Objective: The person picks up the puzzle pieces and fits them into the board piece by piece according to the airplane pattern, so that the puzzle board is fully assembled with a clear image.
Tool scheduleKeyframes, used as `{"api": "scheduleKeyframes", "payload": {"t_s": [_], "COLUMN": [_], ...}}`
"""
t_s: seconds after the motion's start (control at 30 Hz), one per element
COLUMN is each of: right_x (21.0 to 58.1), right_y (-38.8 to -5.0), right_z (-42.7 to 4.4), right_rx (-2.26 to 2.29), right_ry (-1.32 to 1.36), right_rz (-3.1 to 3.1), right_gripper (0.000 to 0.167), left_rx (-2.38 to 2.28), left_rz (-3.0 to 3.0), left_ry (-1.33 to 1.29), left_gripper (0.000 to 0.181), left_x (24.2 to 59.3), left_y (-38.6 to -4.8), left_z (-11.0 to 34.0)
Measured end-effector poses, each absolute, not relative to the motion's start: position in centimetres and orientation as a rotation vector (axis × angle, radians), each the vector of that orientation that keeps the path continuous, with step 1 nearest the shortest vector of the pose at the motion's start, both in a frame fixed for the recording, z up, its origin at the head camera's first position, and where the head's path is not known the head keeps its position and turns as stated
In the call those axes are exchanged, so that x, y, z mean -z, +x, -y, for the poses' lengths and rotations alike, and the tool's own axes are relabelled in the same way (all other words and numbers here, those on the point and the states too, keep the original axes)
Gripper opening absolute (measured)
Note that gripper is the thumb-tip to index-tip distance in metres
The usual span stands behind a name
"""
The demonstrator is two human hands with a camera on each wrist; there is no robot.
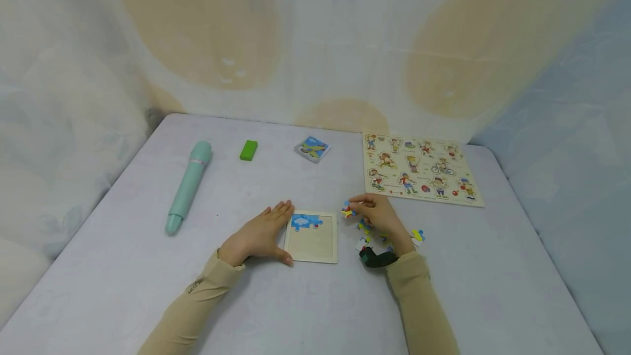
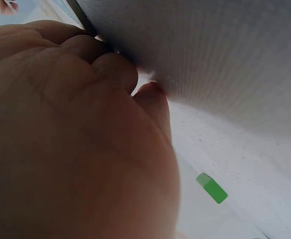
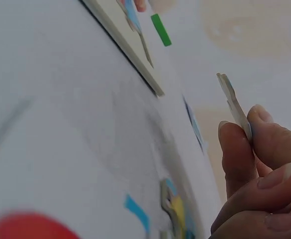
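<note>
A square wooden puzzle frame (image 1: 311, 256) lies on the table, with joined blue jigsaw pieces (image 1: 307, 220) along its upper left edge. At the frame's left side rests my left hand (image 1: 261, 233), fingers spread and thumb at the lower left corner. Between thumb and fingertip, my right hand (image 1: 379, 215) pinches a jigsaw puzzle piece (image 3: 236, 107), raised above the table to the right of the frame. In the head view this piece shows blue, red and yellow. Loose puzzle pieces (image 1: 363, 243) lie beneath and around the right hand, partly hidden by it.
At the back right is a wooden board with printed figures (image 1: 419, 171). A small stack of picture cards (image 1: 313, 148) and a green block (image 1: 248, 150) sit toward the back. A mint-green tube (image 1: 189, 188) lies at the left. A black strap (image 1: 377, 259) circles the right wrist.
</note>
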State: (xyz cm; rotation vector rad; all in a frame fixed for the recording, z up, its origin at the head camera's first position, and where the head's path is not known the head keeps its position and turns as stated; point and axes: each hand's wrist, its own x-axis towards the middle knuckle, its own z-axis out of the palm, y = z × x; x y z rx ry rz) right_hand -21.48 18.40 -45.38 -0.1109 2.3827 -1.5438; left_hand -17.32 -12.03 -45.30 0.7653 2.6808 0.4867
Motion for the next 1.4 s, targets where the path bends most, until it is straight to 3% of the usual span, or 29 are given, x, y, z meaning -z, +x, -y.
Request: {"api": "scheduleKeyframes", "payload": {"t_s": [0.93, 1.4], "right_x": [46.2, 46.0], "right_y": [-21.0, -20.8], "right_z": [-14.2, -13.0], "right_rx": [1.395, 1.311], "right_ry": [-0.223, -0.119], "right_rz": [-2.456, -2.538], "right_gripper": [0.022, 0.021], "left_rx": [-0.49, -0.505], "left_rz": [-2.673, -2.682], "left_ry": [0.774, 0.778], "left_gripper": [0.125, 0.125], "left_x": [45.1, 45.3], "left_y": [-17.3, -17.3], "left_z": [12.1, 12.1]}}
